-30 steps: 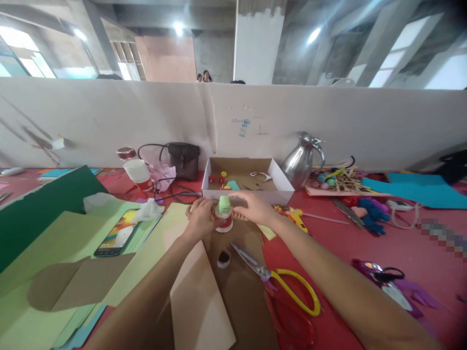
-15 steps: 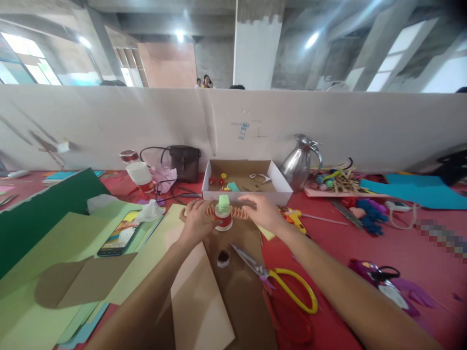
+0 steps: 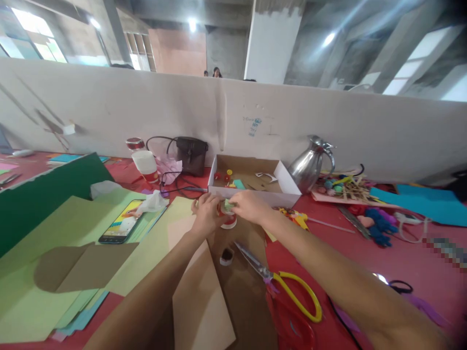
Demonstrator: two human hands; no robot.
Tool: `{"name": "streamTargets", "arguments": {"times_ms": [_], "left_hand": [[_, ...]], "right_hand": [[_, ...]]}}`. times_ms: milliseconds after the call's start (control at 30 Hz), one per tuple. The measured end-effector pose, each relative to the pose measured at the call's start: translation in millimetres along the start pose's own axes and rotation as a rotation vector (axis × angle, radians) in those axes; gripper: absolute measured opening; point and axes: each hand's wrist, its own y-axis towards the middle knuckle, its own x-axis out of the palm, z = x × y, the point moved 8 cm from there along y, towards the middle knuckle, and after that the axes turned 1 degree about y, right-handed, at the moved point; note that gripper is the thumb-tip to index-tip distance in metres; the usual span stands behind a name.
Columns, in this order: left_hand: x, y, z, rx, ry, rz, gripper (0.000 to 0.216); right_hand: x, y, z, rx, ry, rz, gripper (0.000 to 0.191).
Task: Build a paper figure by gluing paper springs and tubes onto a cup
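Observation:
A small red-and-white cup craft (image 3: 229,221) with a green paper top stands on brown paper near the table's middle. My left hand (image 3: 206,216) is closed around its left side. My right hand (image 3: 248,206) covers the green top, fingers pinched on it. The craft is mostly hidden between the two hands. Just behind them sits an open cardboard box (image 3: 282,175) holding small bottle caps and scraps.
Yellow-handled scissors (image 3: 292,291) and a small tape roll (image 3: 226,256) lie in front of my hands. A phone (image 3: 120,227) rests on green paper sheets at left. A steel jug (image 3: 311,163), a black bag (image 3: 191,154), a paper cup (image 3: 146,165) and craft clutter line the back wall.
My hands have closed in on the craft; the right hand moved onto the green top, hiding the orange coiled strips seen earlier. The camera view shifted slightly.

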Motion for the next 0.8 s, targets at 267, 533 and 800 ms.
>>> {"name": "streamTargets", "arguments": {"times_ms": [267, 533, 800], "left_hand": [[3.0, 3.0, -0.1, 0.068, 0.008, 0.009, 0.045], [2.3, -0.1, 3.0, 0.067, 0.026, -0.011, 0.045], [0.6, -1.5, 5.1, 0.052, 0.028, -0.023, 0.044]], "right_hand": [[-3.8, 7.2, -8.6, 0.050, -0.135, -0.064, 0.015], [-0.5, 2.6, -5.3, 0.069, -0.111, -0.020, 0.016], [-5.1, 9.4, 25.9, 0.203, 0.203, 0.091, 0.017]]}}
